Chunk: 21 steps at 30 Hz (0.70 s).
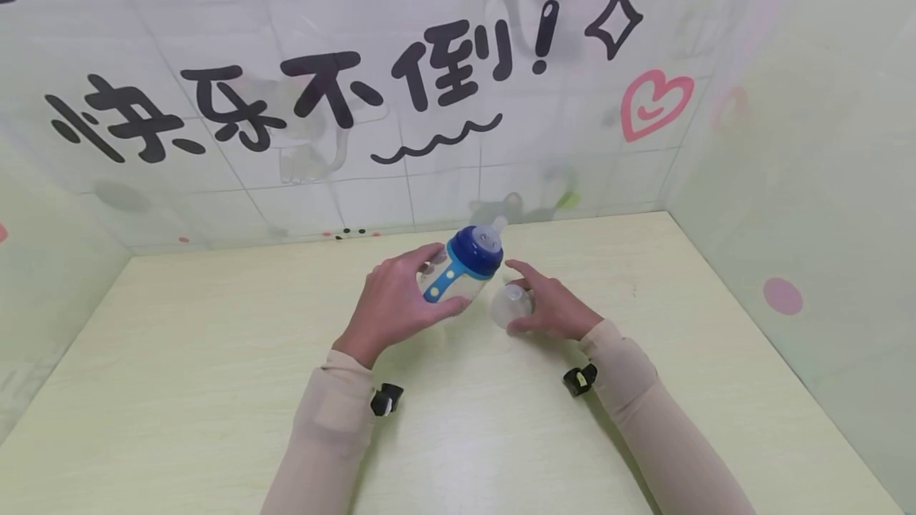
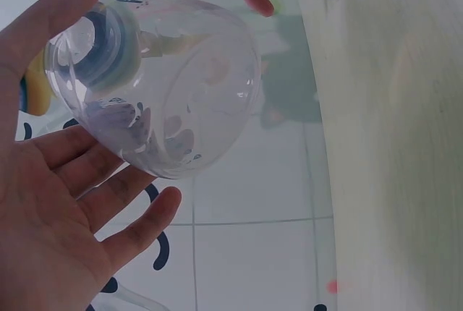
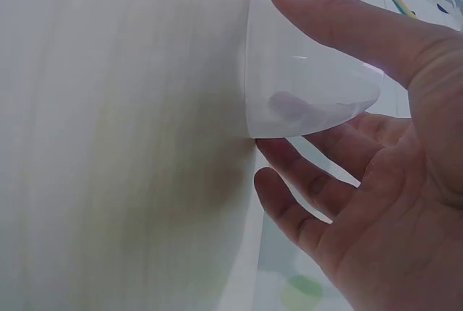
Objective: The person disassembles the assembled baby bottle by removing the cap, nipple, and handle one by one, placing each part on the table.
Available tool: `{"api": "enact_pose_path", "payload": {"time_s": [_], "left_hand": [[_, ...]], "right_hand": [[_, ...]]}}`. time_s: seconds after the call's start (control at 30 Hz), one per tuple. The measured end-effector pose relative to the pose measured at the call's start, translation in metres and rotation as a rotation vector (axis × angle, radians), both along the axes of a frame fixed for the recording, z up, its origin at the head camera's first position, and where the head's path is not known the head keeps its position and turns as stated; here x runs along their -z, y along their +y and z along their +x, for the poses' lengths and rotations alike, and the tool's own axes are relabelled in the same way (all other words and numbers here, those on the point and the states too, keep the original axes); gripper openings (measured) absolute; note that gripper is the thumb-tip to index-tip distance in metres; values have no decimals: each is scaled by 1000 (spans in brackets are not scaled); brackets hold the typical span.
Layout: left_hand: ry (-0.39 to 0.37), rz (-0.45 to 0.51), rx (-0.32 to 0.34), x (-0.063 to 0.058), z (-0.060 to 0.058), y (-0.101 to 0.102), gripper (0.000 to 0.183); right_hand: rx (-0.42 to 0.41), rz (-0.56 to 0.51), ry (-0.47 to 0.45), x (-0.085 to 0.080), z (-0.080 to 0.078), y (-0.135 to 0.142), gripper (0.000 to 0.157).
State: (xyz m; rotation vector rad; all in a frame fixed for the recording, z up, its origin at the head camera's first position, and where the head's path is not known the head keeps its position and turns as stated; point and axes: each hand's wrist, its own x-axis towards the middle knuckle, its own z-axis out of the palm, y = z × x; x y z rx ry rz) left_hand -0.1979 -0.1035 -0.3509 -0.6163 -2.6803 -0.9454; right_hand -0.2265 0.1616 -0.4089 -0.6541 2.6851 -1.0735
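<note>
Over the pale table [image 1: 215, 372], the left hand [image 1: 401, 292] curls round a tilted bottle [image 1: 458, 280]; just beside, the right hand [image 1: 554, 308] half-closes about a translucent cap [image 1: 506, 308]. They're seemingly being handled separately; the next move calls for steadiness. Only the left wrist view shows the bottle's clear base [image 2: 217, 83].
</note>
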Motion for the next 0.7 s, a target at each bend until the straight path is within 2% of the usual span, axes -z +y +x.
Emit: {"api": "enact_pose_path", "payload": {"time_s": [0.17, 0.27, 0.37, 0.5, 0.6, 0.7], "left_hand": [[0, 4, -2, 0, 0, 1, 71], [2, 5, -3, 1, 0, 2, 70], [6, 2, -4, 1, 0, 4, 70], [17, -3, -1, 2, 0, 7, 69], [37, -8, 4, 4, 0, 9, 68], [65, -20, 2, 6, 1, 13, 69]], "right_hand": [[30, -5, -1, -6, 1, 0, 97], [49, -56, 18, -15, 3, 1, 94], [53, -157, 51, -29, 6, 2, 87], [71, -312, 93, -46, 13, 0, 68], [94, -422, 126, -52, 17, -6, 55], [122, -514, 154, -56, 22, -12, 49]]}}
